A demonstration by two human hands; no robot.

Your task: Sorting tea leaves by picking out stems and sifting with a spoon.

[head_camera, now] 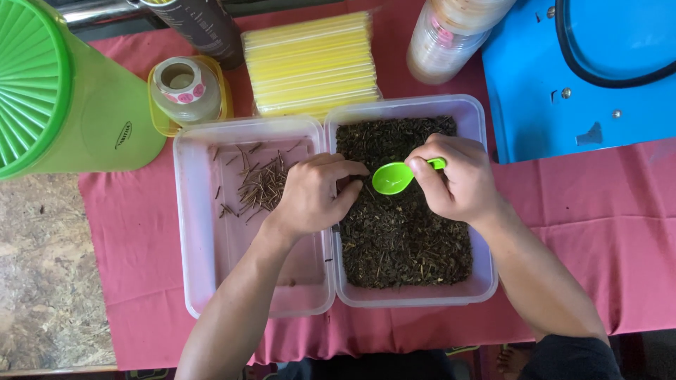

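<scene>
Two clear plastic tubs stand side by side on a pink cloth. The right tub (486,211) is filled with dark loose tea leaves (401,239). The left tub (193,232) holds a small pile of thin brown stems (260,186). My right hand (458,176) grips a small bright green spoon (393,177) over the tea leaves. My left hand (317,193) lies across the wall between the tubs, its fingers pinched together at the spoon's bowl; whether they hold a stem I cannot tell.
A large green lidded container (63,98) lies at the back left. Beside it are a small jar on a yellow lid (184,90), a stack of yellow packets (313,63), a dark bottle (204,28), stacked clear cups (443,42) and a blue machine (584,70).
</scene>
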